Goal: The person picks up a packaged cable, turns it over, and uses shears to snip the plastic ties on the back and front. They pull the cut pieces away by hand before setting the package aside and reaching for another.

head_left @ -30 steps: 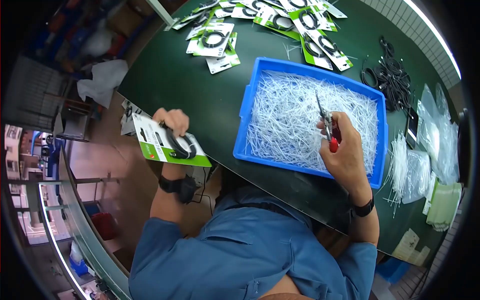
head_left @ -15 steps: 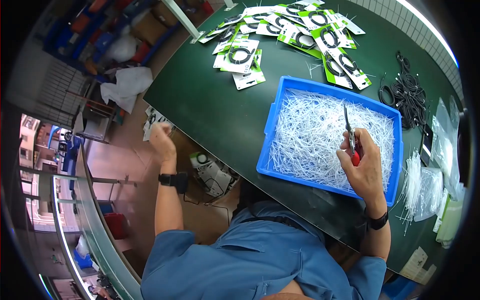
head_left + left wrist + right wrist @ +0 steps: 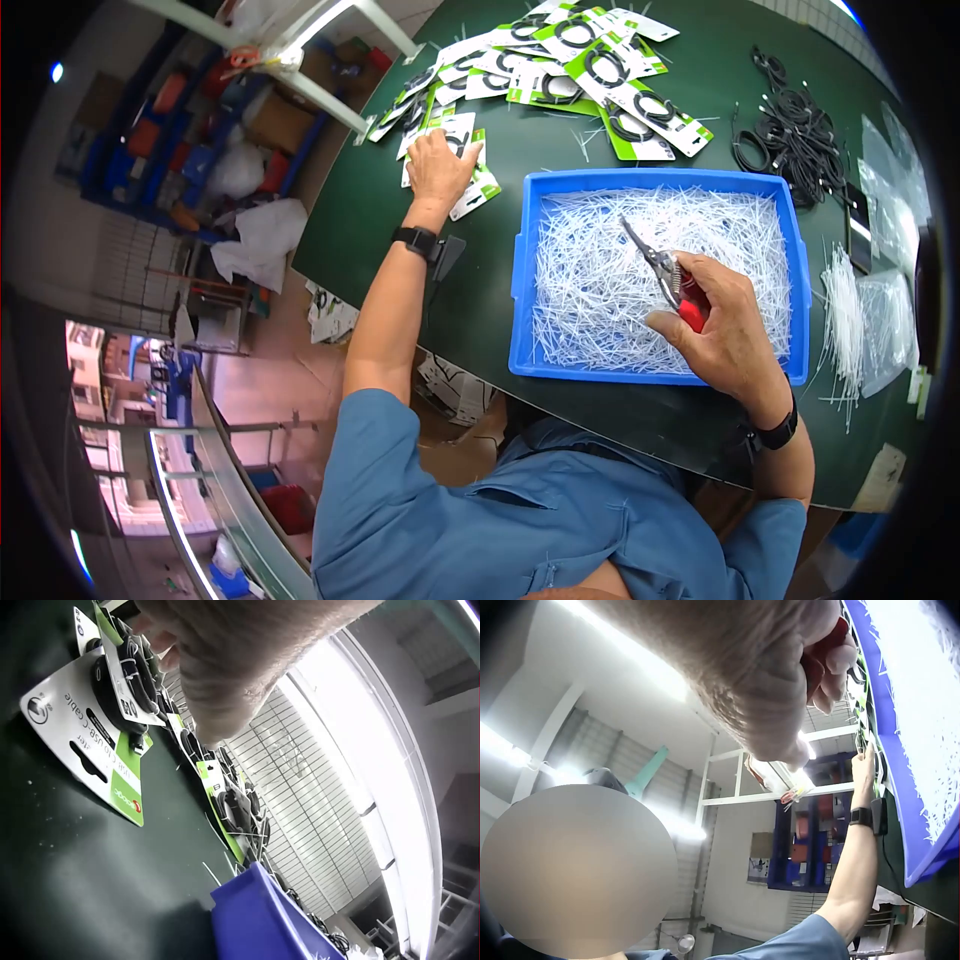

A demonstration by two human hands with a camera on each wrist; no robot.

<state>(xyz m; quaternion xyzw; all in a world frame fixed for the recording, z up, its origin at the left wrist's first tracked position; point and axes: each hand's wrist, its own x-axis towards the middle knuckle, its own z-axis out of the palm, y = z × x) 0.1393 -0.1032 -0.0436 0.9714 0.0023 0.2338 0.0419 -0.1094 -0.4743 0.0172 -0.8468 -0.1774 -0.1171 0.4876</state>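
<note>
My left hand point(image 3: 440, 172) reaches over a carded USB cable point(image 3: 458, 128) at the near left of the pile, thumb spread away from the fingers. In the left wrist view the fingers are at the edge of a white and green card point(image 3: 129, 679) with a coiled black cable. Another card point(image 3: 82, 735) lies partly under it. My right hand point(image 3: 725, 325) grips red-handled pruning shears point(image 3: 660, 262), spring showing and blades pointing away to the left. The shears are over a blue tray point(image 3: 518, 285) full of thin white plastic strips point(image 3: 610, 300).
More carded cables point(image 3: 605, 70) lie heaped at the back of the green table point(image 3: 460, 300). Loose black cables point(image 3: 800, 140), a bundle of white ties point(image 3: 843, 320) and clear plastic bags point(image 3: 885, 330) lie on the right. Below the left table edge are more cards point(image 3: 330, 318).
My left hand has let go of a carded cable beyond the left table edge and moved forward to the pile. My right hand keeps the shears over the tray, their blades now tilted further left.
</note>
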